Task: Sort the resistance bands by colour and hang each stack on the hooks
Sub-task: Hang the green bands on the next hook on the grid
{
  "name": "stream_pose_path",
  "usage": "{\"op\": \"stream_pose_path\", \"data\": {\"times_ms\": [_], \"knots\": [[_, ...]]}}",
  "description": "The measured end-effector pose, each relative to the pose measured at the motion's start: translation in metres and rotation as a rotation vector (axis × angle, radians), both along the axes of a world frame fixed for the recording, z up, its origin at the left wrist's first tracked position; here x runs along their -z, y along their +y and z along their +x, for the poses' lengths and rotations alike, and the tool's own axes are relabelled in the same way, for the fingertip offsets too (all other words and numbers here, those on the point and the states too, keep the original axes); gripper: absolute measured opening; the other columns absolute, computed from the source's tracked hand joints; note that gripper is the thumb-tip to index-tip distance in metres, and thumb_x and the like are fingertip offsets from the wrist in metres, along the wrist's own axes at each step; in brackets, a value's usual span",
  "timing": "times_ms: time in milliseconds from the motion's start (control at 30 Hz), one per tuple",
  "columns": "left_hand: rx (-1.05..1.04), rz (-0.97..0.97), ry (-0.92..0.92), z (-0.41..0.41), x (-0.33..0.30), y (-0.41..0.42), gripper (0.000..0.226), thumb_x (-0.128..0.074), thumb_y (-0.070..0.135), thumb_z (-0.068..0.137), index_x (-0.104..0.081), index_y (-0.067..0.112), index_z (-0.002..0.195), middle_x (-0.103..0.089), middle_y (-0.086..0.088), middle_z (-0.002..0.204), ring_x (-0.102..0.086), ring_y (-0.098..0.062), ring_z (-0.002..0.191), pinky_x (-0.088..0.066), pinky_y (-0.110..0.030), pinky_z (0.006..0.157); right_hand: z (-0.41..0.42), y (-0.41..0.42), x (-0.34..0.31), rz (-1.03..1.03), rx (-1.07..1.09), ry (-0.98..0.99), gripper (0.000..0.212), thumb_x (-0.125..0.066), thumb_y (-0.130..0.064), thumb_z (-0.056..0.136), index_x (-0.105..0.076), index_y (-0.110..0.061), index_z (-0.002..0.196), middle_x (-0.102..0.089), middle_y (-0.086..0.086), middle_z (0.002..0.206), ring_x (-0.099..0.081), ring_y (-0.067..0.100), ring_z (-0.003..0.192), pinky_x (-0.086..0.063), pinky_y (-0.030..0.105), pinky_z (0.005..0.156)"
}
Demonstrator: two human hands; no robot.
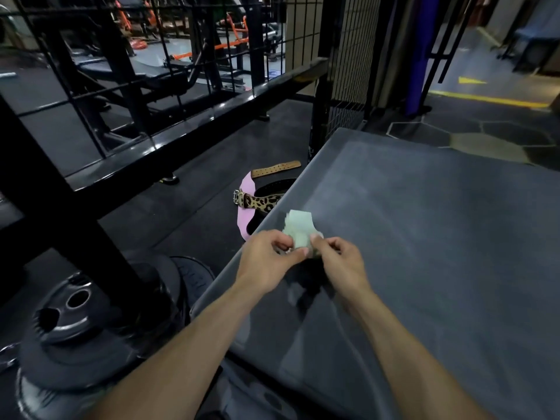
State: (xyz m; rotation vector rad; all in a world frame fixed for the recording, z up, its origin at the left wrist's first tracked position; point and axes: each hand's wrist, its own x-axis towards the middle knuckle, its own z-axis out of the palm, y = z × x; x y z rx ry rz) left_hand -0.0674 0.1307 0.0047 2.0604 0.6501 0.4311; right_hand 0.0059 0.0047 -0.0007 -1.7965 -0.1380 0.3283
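A small stack of pale green resistance bands [299, 229] is held just above the left edge of a grey padded platform [424, 237]. My left hand [269, 257] pinches the stack's near left side between thumb and fingers. My right hand [339, 257] pinches its near right side, thumb on top. The far end of the bands sticks out past my fingers and looks blurred. A dark band or shadow lies under my hands; I cannot tell which. No hooks are in view.
On the black floor left of the platform lie a leopard-print lifting belt [260, 202], a pink belt [244, 213] and a tan belt [275, 168]. Black weight plates [75, 322] sit at lower left. A black steel rack with wire mesh [169, 86] stands behind.
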Motion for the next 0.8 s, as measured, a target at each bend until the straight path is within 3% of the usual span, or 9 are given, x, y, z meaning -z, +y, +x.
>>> {"op": "stream_pose_path", "data": {"times_ms": [133,267,400,533,667,800], "knots": [[0.009,-0.007,-0.124,-0.018,-0.010,-0.016,0.021,-0.089,0.031,0.071,-0.072,0.027,0.082,-0.064,0.013,0.085,-0.058,0.006,0.073,-0.041,-0.006,0.068,-0.007,-0.005,-0.019,0.098,-0.035,0.115,0.030,-0.068,-0.033,0.093,-0.071,-0.005,0.086,-0.066,-0.002,0.072,-0.057,0.007,0.063,-0.045,0.019,0.059],[0.147,-0.105,-0.184,-0.041,-0.019,-0.015,0.026,-0.085,0.028,0.073,-0.071,0.045,0.087,-0.069,0.009,0.098,-0.064,0.002,0.083,-0.050,-0.018,0.079,-0.017,-0.014,-0.044,0.092,-0.053,-0.040,0.025,-0.068,-0.026,0.094,-0.068,-0.002,0.086,-0.060,0.000,0.072,-0.048,-0.002,0.050,-0.039,0.010,0.049],[0.423,-0.189,-0.182,-0.078,-0.033,-0.001,0.051,-0.066,-0.006,0.084,-0.069,0.036,0.114,-0.069,0.007,0.104,-0.060,-0.006,0.086,-0.048,-0.019,0.085,-0.025,-0.029,-0.088,-0.026,-0.317,-0.117,0.021,-0.072,-0.030,0.090,-0.066,-0.012,0.082,-0.052,0.003,0.075,-0.045,0.008,0.064,-0.038,0.018,0.058],[0.348,-0.274,-0.260,-0.119,-0.054,0.013,0.058,-0.055,-0.023,0.083,-0.076,0.027,0.104,-0.074,0.000,0.091,-0.065,-0.011,0.089,-0.050,-0.021,0.083,-0.040,-0.035,-0.151,-0.246,-0.550,-0.155,0.031,-0.075,-0.054,0.072,-0.069,-0.023,0.075,-0.060,0.001,0.080,-0.054,0.018,0.080,-0.041,0.035,0.078],[0.193,-0.349,-0.460,-0.163,-0.090,0.021,0.041,-0.056,-0.012,0.084,-0.077,0.019,0.100,-0.076,-0.006,0.096,-0.067,-0.015,0.088,-0.053,-0.023,0.078,-0.072,-0.042,-0.206,-0.268,-0.715,-0.094,0.013,-0.079,-0.033,0.076,-0.074,-0.021,0.075,-0.068,0.002,0.085,-0.063,0.020,0.084,-0.045,0.037,0.081],[0.205,-0.252,-0.537,-0.204,-0.134,0.018,0.028,-0.052,0.006,0.100,-0.073,0.018,0.115,-0.074,0.002,0.114,-0.067,-0.013,0.108,-0.053,-0.032,0.093,-0.113,-0.039,-0.254,-0.321,-0.919,-0.091,0.008,-0.070,-0.013,0.086,-0.070,-0.013,0.077,-0.064,0.005,0.080,-0.061,0.019,0.076,-0.050,0.029,0.071]]}}
